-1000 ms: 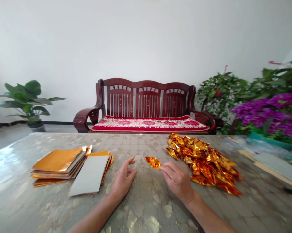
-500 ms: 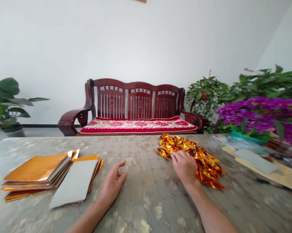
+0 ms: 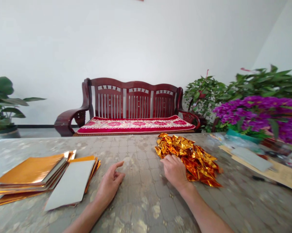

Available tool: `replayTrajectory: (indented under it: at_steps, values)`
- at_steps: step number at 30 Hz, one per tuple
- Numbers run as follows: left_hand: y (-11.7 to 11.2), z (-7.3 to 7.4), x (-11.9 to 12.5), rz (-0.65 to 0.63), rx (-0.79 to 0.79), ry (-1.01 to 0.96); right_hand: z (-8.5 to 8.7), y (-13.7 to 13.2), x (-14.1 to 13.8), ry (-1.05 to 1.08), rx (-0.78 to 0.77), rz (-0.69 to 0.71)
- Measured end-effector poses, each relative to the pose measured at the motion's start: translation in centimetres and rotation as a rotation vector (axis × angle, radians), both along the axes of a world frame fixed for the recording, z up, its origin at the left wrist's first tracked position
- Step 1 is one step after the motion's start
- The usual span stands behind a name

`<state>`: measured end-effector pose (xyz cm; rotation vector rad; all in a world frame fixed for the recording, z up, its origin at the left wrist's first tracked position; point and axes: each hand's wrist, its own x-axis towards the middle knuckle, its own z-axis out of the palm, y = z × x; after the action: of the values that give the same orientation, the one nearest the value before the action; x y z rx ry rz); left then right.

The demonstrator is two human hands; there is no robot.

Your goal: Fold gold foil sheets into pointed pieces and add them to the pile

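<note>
My left hand (image 3: pixel 110 178) hovers over or rests on the patterned tabletop, holding nothing, its index finger stretched out and thumb apart. My right hand (image 3: pixel 175 171) is beside the near left edge of a heap of folded gold foil paper pieces (image 3: pixel 201 161). Nothing shows in its loosely bent fingers, though their undersides are hidden. Left of my left hand lies a stack of foil paper sheets (image 3: pixel 71 181), its top sheet pale grey side up with orange-gold edges beneath. A larger stack of gold foil sheets (image 3: pixel 30 170) lies farther left, gold side up.
The patterned table (image 3: pixel 136 207) spans the foreground. On its right are brown cardboard (image 3: pixel 288 174), a grey sheet (image 3: pixel 252 158), clear plastic and purple flowers (image 3: pixel 260 113). Beyond the table stands a dark red wooden bench (image 3: pixel 138 100); a potted plant (image 3: pixel 6 110) is at left.
My right hand has drawn back slightly left and toward me from the foil heap, leaving a folded piece there. My left hand keeps nearly the same pose. The view has shifted slightly.
</note>
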<state>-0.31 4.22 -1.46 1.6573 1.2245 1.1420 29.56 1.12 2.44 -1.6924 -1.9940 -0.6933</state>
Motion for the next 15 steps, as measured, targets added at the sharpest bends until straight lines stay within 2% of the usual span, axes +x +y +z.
replayTrajectory:
  at_steps: [3,7,11,13,15]
  values:
    - [0.1,-0.2,-0.1,-0.010,-0.015,0.022,-0.1,-0.2,-1.1,-0.027,-0.077,0.060]
    - [0.3,-0.6,-0.2,-0.004,0.007,0.032,1.2,-0.4,-0.8,0.030,-0.054,-0.024]
    - [0.3,-0.6,-0.4,-0.007,0.048,0.041,3.9,-0.9,3.1,0.135,0.031,-0.196]
    - [0.3,-0.5,-0.4,-0.006,0.057,0.056,5.2,-1.5,5.8,0.213,0.109,-0.344]
    - [0.3,-0.4,-0.4,-0.002,0.061,0.066,6.2,-2.2,8.4,0.285,0.108,-0.535]
